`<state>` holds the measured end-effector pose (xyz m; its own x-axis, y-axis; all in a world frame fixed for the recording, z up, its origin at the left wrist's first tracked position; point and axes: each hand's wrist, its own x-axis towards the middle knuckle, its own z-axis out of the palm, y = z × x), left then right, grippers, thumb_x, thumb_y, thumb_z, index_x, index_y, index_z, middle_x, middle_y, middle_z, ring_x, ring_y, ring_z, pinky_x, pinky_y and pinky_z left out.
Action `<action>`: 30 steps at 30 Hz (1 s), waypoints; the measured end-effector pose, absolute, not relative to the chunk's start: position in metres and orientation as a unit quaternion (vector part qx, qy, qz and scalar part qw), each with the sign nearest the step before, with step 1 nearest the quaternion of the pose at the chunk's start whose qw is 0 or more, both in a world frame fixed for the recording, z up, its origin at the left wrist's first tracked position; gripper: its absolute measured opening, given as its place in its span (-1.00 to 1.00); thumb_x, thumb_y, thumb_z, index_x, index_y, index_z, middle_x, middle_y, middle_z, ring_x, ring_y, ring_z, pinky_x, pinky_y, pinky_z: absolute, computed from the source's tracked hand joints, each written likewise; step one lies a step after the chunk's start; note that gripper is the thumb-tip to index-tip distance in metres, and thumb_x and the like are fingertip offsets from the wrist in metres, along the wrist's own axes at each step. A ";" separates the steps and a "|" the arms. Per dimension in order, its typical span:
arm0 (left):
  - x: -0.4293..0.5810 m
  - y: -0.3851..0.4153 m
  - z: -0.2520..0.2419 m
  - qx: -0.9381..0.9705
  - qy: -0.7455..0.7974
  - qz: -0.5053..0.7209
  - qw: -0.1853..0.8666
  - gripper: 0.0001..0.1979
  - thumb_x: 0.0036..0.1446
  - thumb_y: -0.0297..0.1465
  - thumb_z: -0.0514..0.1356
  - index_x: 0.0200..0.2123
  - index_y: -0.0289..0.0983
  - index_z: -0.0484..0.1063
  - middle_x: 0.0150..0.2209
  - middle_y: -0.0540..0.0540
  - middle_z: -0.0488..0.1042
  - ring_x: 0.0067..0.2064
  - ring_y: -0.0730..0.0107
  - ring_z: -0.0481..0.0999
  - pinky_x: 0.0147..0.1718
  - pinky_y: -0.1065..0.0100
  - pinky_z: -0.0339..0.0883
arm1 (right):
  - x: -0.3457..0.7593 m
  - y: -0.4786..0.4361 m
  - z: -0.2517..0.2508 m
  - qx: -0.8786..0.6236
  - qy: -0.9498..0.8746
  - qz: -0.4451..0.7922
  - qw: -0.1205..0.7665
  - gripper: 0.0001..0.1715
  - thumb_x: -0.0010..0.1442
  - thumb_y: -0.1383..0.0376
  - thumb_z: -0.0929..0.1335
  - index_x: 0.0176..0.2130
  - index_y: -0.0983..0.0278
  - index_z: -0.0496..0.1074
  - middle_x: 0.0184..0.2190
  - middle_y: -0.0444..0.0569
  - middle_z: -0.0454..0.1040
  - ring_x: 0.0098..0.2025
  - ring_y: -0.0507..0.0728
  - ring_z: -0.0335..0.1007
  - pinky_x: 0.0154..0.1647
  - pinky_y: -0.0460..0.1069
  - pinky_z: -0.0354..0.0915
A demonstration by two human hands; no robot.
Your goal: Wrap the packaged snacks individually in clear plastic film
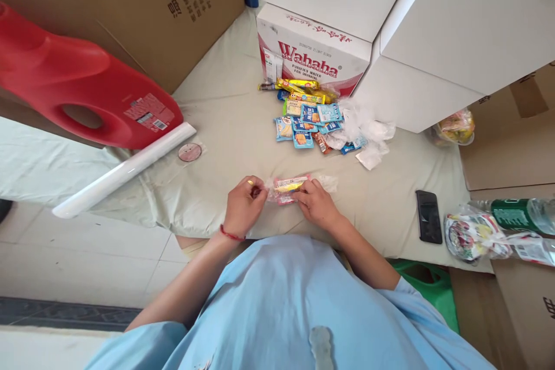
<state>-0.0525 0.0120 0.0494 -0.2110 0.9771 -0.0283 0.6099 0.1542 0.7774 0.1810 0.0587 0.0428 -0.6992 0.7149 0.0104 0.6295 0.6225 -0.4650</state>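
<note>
Close in front of my body, a small snack packet (286,186) in pink, yellow and clear film lies on the cloth-covered table. At its left end my left hand (246,203) has its fingers curled together, pinching the clear plastic wrap (271,188). The fingers of my right hand (318,203) are closed on the packet's right part, thumb side toward me. Behind that hand the wrap sticks out to the right. Farther back is a pile of small snack packets, with blue sachets (303,118) and yellow sticks (299,84), beside crumpled clear plastic bags (364,127).
A Wahaba-style red and white water carton (312,55) stands behind the pile. To the left are a red jug (87,81), a white roll (125,170) and a round pinkish disc (189,152). A phone (429,217) and a green-labelled bottle (514,214) lie right.
</note>
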 end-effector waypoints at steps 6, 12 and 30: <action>0.014 0.004 0.043 0.701 0.632 0.289 0.161 -0.73 0.35 -0.43 0.04 -0.07 -0.26 0.54 -0.06 -0.25 0.55 -0.02 0.14 0.54 0.02 0.10 0.46 | 0.180 0.056 0.037 -0.374 -0.883 0.252 0.132 -0.70 0.39 0.39 0.27 -0.09 0.25 0.60 -0.11 0.11 0.44 -0.05 0.24 0.22 0.02 0.11 0.30; 0.026 -0.016 0.012 0.760 0.616 0.185 0.090 -0.50 0.33 -0.44 0.08 0.32 -0.27 0.37 0.32 -0.41 0.38 0.33 -0.13 0.36 0.22 -0.13 0.30 | 0.212 0.058 0.036 -0.534 -0.759 0.259 0.268 -0.63 0.47 0.26 0.20 0.11 0.19 0.49 -0.05 0.09 0.48 0.00 0.21 0.40 0.08 0.11 0.35; 0.020 -0.014 -0.012 0.790 0.576 0.202 0.062 -0.51 0.35 -0.48 0.05 0.31 -0.30 0.42 0.30 -0.37 0.44 0.34 -0.02 0.39 0.28 -0.03 0.27 | 0.162 0.070 0.071 -0.539 -0.784 0.247 0.184 -0.85 0.39 0.27 0.28 -0.21 0.21 0.44 -0.25 -0.01 0.51 -0.23 0.14 0.42 -0.14 -0.01 0.31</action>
<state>0.0203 -0.0135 -0.0119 0.2559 0.9344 0.2479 0.8846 -0.3298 0.3298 0.1623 0.0702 0.0706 -0.3502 0.9364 0.0220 0.7545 0.2960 -0.5857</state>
